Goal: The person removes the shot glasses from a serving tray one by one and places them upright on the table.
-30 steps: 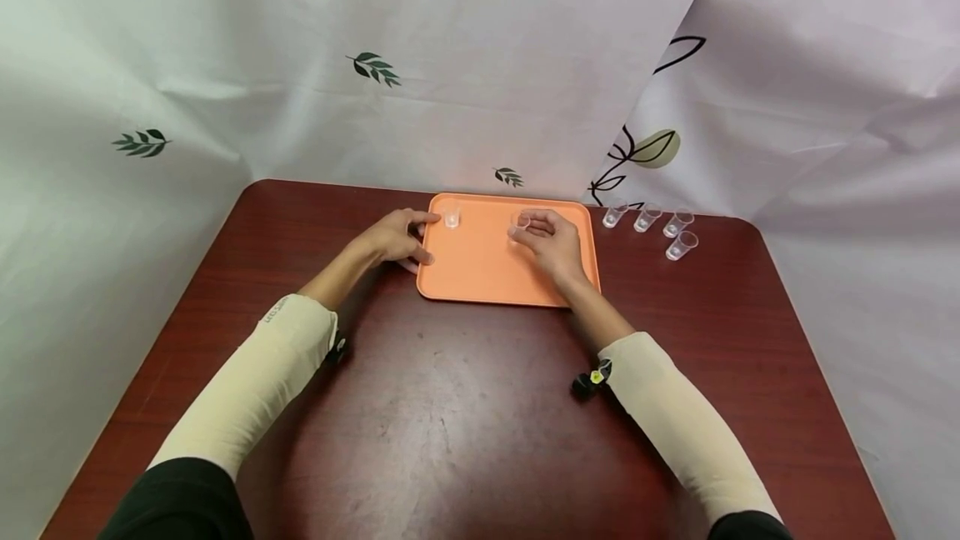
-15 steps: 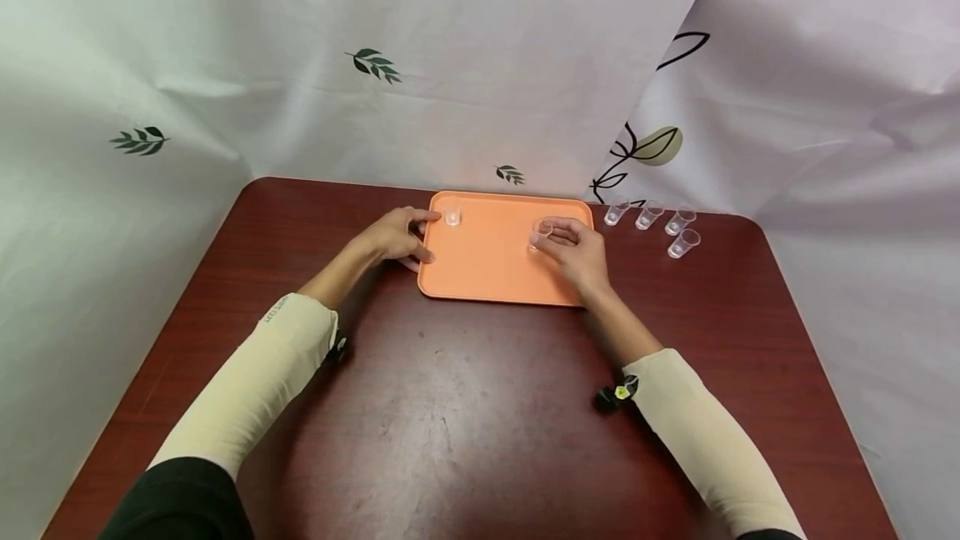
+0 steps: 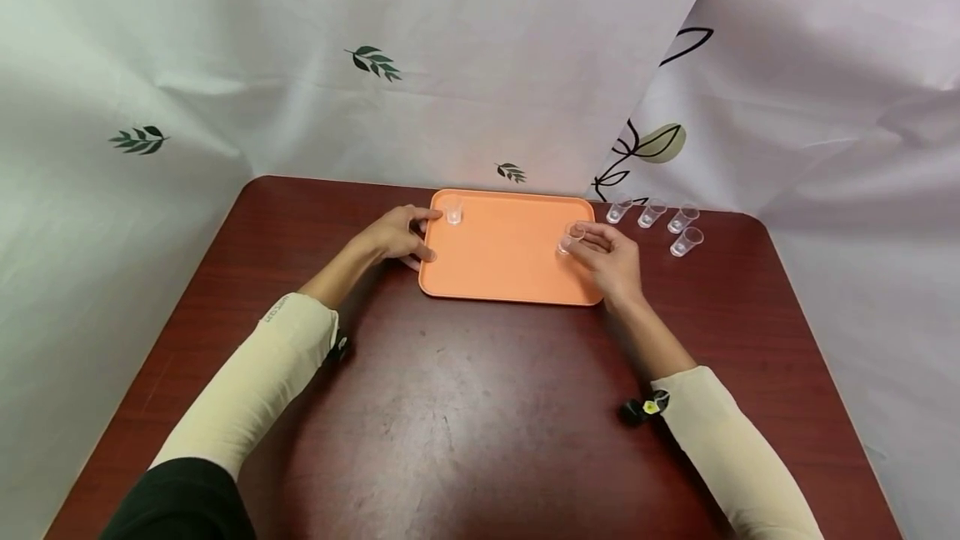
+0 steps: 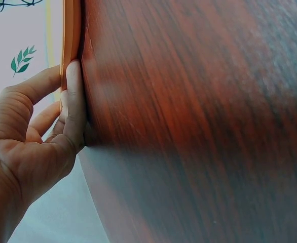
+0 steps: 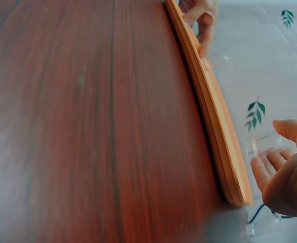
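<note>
Six small clear plastic cups are counted: one (image 3: 570,240) is pinched by the right hand (image 3: 611,261) at the flat orange tray's (image 3: 502,261) right edge, one (image 3: 453,212) stands at its far-left corner, and four (image 3: 654,213) stand on the wooden table's (image 3: 465,415) far-right corner. The tray's left edge is gripped by the left hand (image 3: 396,237).

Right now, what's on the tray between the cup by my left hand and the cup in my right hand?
Nothing: head view shows bare orange tray between the corner cup and the held cup.

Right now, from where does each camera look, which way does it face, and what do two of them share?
Head: above the table, looking forward and down; both sleeved arms, left hand on the orange tray, right hand pinching a clear cup.
Left wrist: low beside the palm; left hand holds the tray's edge.
Right wrist: low along the table; right fingertips, the cup.
All three show tray and table.
</note>
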Demonstrator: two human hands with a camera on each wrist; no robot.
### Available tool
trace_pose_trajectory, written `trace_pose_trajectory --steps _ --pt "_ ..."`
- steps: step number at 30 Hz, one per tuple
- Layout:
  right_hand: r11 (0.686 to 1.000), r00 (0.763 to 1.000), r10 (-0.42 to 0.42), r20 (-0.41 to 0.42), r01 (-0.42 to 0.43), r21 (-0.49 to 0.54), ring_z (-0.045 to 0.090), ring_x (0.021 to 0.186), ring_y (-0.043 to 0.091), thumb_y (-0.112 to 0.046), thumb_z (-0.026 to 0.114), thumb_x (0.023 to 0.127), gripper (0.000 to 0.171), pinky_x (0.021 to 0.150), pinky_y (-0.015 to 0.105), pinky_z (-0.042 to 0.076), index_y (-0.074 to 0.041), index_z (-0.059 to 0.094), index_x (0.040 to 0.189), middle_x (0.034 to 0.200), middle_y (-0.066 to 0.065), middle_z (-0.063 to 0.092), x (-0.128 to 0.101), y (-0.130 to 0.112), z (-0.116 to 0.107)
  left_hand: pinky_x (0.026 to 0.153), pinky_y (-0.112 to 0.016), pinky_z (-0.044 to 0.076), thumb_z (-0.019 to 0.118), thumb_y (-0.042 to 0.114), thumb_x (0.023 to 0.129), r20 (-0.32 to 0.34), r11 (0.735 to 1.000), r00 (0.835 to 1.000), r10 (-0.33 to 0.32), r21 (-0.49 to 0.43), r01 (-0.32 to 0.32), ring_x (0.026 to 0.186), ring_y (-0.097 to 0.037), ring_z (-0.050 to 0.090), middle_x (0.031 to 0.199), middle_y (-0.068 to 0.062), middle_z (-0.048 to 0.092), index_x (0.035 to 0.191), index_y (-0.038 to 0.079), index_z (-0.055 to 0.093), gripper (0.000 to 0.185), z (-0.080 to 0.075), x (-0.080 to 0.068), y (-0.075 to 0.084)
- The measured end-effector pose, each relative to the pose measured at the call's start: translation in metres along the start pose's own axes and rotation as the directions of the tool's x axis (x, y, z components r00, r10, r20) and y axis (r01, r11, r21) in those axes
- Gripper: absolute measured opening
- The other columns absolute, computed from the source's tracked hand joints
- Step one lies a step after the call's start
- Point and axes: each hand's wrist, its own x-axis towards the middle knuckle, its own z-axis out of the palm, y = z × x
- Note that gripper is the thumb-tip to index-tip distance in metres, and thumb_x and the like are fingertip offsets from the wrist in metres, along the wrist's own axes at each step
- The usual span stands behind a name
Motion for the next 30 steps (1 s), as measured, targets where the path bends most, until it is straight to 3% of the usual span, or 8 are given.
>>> trace_pose_trajectory --steps 19,30 --pt "0.992 0.989 0.022 -0.149 -0.003 0.125 0.080 0.100 0.002 0.006 0.086 0.095 0.048 0.090 0.013 0.068 0.012 0.072 0.140 0.100 -0.012 0.085 -0.002 0.008 -0.053 0.072 -0.036 0.075 0.085 -0.013 0.092 -0.003 1.000 1.000 0.000 -0.002 0.000 0.090 -0.024 0.069 0.140 -0.018 0.038 0.175 0.015 0.045 0.096 0.000 -0.001 0.000" --pt "0.991 0.954 0.091 -0.286 -0.058 0.121 0.076 0.101 -0.002 0.001 0.089 0.094 0.047 0.087 0.006 0.063 0.005 0.076 0.139 0.096 -0.017 0.083 0.012 0.016 -0.075 0.073 -0.036 0.075 0.085 -0.012 0.092 -0.006 1.000 1.000 -0.006 -0.002 0.006 0.088 -0.025 0.070 0.138 -0.017 0.038 0.175 0.018 0.046 0.096 0.001 -0.001 0.001"
